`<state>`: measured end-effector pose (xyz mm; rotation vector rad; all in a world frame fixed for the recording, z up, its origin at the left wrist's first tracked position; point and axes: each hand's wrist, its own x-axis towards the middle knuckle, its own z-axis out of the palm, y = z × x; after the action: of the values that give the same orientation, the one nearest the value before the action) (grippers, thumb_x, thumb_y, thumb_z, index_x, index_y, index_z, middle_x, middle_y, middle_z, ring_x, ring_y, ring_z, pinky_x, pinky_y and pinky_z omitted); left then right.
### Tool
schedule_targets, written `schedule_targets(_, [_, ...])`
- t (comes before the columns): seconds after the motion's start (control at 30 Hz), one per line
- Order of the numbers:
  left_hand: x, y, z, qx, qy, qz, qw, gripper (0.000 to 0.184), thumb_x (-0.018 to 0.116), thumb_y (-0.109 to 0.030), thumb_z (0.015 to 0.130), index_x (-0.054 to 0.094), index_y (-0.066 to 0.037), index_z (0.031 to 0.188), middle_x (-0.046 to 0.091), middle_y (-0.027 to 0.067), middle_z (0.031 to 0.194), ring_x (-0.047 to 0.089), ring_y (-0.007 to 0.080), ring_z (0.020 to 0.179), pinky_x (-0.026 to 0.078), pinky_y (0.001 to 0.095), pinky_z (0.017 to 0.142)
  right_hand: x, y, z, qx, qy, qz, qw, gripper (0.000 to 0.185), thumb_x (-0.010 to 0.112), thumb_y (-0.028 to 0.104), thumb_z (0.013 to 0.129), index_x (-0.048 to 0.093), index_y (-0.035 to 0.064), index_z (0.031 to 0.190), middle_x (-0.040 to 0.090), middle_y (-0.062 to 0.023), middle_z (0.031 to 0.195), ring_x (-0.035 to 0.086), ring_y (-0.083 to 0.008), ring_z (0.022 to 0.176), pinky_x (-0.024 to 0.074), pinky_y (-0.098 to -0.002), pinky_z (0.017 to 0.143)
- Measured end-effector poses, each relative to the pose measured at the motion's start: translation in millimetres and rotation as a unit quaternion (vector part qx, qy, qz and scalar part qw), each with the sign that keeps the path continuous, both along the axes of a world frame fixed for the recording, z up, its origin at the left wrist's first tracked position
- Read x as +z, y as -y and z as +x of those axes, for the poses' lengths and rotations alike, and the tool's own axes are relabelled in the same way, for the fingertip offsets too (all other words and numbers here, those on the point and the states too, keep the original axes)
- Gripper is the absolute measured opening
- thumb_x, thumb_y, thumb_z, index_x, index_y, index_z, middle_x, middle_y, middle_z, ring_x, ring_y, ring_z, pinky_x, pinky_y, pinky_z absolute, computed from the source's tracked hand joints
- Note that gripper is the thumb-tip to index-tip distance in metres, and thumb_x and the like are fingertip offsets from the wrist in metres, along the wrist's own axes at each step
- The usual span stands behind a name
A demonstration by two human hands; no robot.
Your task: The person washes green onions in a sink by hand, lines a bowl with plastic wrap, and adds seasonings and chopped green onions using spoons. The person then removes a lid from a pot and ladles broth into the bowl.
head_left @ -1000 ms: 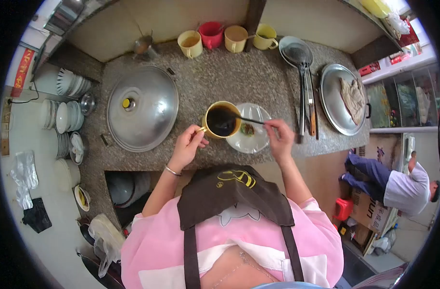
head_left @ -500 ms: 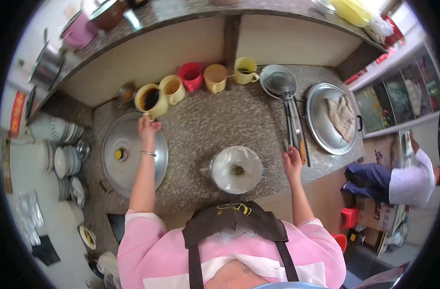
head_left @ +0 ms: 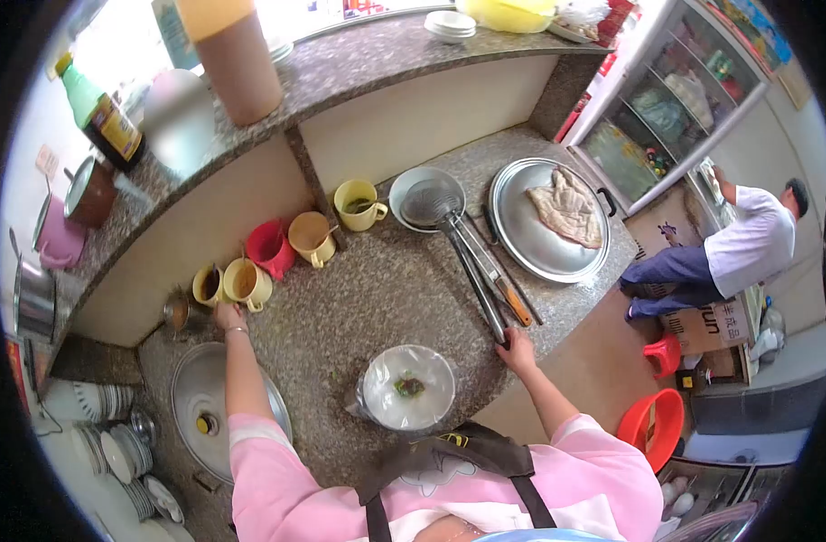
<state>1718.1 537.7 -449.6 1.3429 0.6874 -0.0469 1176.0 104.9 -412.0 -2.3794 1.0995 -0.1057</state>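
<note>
My left hand (head_left: 230, 316) has its fingers closed at the front of the yellow cup with dark liquid (head_left: 209, 284), covering its handle. Right beside that cup stands a yellow cup with brown contents (head_left: 247, 283). My right hand (head_left: 519, 350) is closed round the end of the black handle (head_left: 481, 294) of a tool whose head lies near the wire strainer (head_left: 431, 203). Between my arms, a plastic-covered bowl (head_left: 409, 387) holds something green and brown.
A red cup (head_left: 270, 248), a tan-filled cup (head_left: 312, 239) and a yellow cup (head_left: 359, 206) line the back wall. Large lids lie at left (head_left: 196, 406) and right, the right one (head_left: 544, 248) bearing a cloth (head_left: 566, 208). A person (head_left: 747, 235) stands at the far right.
My left hand has carried the dark-filled cup from above the bowl to the back row. The dark stirrer has left my right hand, which has moved right to the black handle. The view has turned.
</note>
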Motion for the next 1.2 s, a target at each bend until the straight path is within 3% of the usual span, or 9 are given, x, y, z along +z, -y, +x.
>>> schedule_targets(0.2, [7, -28, -7, -0.117, -0.007, -0.112, 0.987, 0.017, 0.055, -0.025, 0.088, 0.055, -0.012, 0.099, 0.058, 0.0003, 0.083, 0.052, 0.0090, 0.067, 0.044, 0.0263, 0.057, 19, -7, 16, -0.110, -0.007, -0.055, 0.992, 0.031, 0.061, 0.024, 0.074, 0.055, 0.0047, 0.098, 0.062, -0.0184, 0.076, 0.061, -0.0370, 0.072, 0.0474, -0.0458, 0.066])
schedule_targets(0.33, [108, -49, -81, -0.109, 0.049, -0.066, 0.991, 0.026, 0.056, -0.023, 0.087, 0.055, -0.011, 0.111, 0.058, 0.0039, 0.098, 0.056, 0.0140, 0.081, 0.046, 0.0297, 0.069, 25, -9, 15, -0.112, 0.061, -0.021, 0.992, 0.029, 0.064, 0.029, 0.074, 0.058, 0.0034, 0.087, 0.060, -0.0205, 0.068, 0.060, -0.0382, 0.067, 0.0458, -0.0470, 0.060])
schedule_targets(0.43, [151, -104, -135, -0.133, 0.149, 0.245, 0.949, 0.034, 0.060, -0.019, 0.085, 0.053, -0.012, 0.117, 0.054, 0.0103, 0.113, 0.053, 0.0226, 0.102, 0.043, 0.0327, 0.084, 32, -22, 9, -0.096, 0.074, 0.014, 0.993, 0.029, 0.064, 0.027, 0.075, 0.059, 0.0017, 0.087, 0.059, -0.0212, 0.067, 0.059, -0.0386, 0.066, 0.0443, -0.0457, 0.059])
schedule_targets(0.5, [171, -148, -174, -0.196, 0.178, 0.549, 0.792, 0.037, 0.060, -0.018, 0.083, 0.052, -0.009, 0.118, 0.050, 0.0176, 0.121, 0.044, 0.0311, 0.116, 0.037, 0.0355, 0.096, 21, -30, -1, -0.071, 0.097, 0.021, 0.993, 0.027, 0.064, 0.025, 0.076, 0.058, -0.0007, 0.082, 0.056, -0.0172, 0.062, 0.056, -0.0315, 0.057, 0.0419, -0.0416, 0.055])
schedule_targets(0.53, [169, -168, -191, -0.185, 0.160, 0.556, 0.794, 0.037, 0.060, -0.018, 0.083, 0.052, -0.009, 0.118, 0.050, 0.0176, 0.121, 0.044, 0.0311, 0.116, 0.037, 0.0355, 0.096, 16, -34, -7, -0.087, 0.131, 0.046, 0.987, 0.026, 0.064, 0.024, 0.076, 0.057, -0.0012, 0.080, 0.054, -0.0134, 0.060, 0.052, -0.0252, 0.055, 0.0404, -0.0389, 0.053])
schedule_targets(0.6, [163, -208, -216, -0.293, 0.014, 0.709, 0.641, 0.042, 0.061, -0.026, 0.080, 0.054, -0.011, 0.119, 0.048, 0.0215, 0.124, 0.043, 0.0364, 0.117, 0.035, 0.0435, 0.098, 6, -48, -12, -0.098, 0.201, 0.086, 0.971, 0.022, 0.063, 0.020, 0.081, 0.053, 0.0013, 0.074, 0.044, 0.0020, 0.056, 0.041, -0.0092, 0.048, 0.0307, -0.0283, 0.043])
schedule_targets(0.77, [135, -249, -238, -0.291, 0.048, 0.605, 0.740, 0.043, 0.065, -0.023, 0.074, 0.056, -0.013, 0.115, 0.055, 0.0200, 0.108, 0.053, 0.0351, 0.101, 0.045, 0.0401, 0.085, 79, -134, -13, -0.107, 0.249, 0.262, 0.926, 0.016, 0.062, 0.015, 0.083, 0.053, 0.0041, 0.077, 0.046, 0.0031, 0.058, 0.041, -0.0060, 0.049, 0.0327, -0.0243, 0.043])
schedule_targets(0.93, [118, -269, -229, -0.300, 0.160, 0.578, 0.742, 0.040, 0.068, -0.022, 0.070, 0.060, -0.010, 0.107, 0.057, 0.0186, 0.102, 0.055, 0.0349, 0.096, 0.045, 0.0395, 0.084, 100, -217, -42, -0.049, 0.260, 0.346, 0.900, 0.012, 0.064, 0.010, 0.080, 0.054, 0.0046, 0.079, 0.046, 0.0034, 0.056, 0.041, -0.0040, 0.045, 0.0329, -0.0212, 0.041])
schedule_targets(1.2, [256, -333, -271, -0.228, 0.248, 0.572, 0.748, 0.032, 0.070, -0.020, 0.065, 0.068, -0.007, 0.094, 0.060, 0.0176, 0.087, 0.057, 0.0320, 0.087, 0.045, 0.0377, 0.080, 123, -343, -33, 0.130, 0.129, 0.318, 0.930, 0.029, 0.064, 0.013, 0.078, 0.058, 0.0001, 0.103, 0.050, 0.0018, 0.062, 0.045, -0.0053, 0.052, 0.0369, -0.0228, 0.046])
